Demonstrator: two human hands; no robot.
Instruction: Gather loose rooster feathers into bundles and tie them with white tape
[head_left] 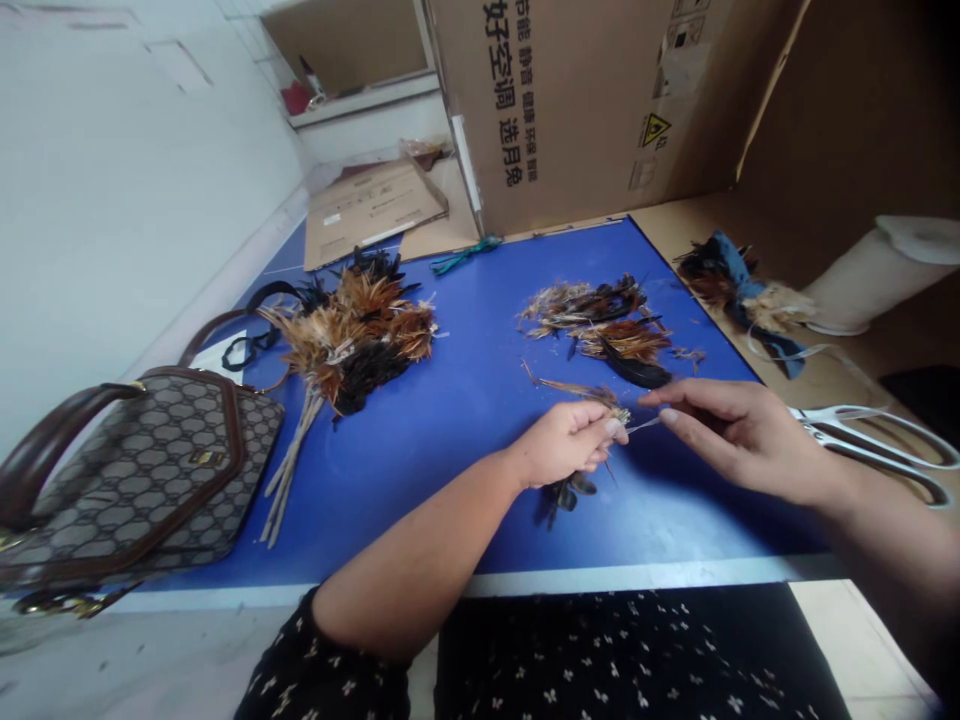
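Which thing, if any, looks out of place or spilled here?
The brown patterned handbag, at the left of the blue table, seems odd beside feather work. Small scraps lie around the loose brown and black feathers, as if spilled.

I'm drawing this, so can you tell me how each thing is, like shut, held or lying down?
Left hand, closed on feather bundle
Right hand, beside thread, grip unclear
Thread, looks straight
Scissors, lying down, blades hidden
Handbag, shut
Feather clump with sticks, lying down
Loose feathers, lying in piles
Big carton, its printing turned sideways
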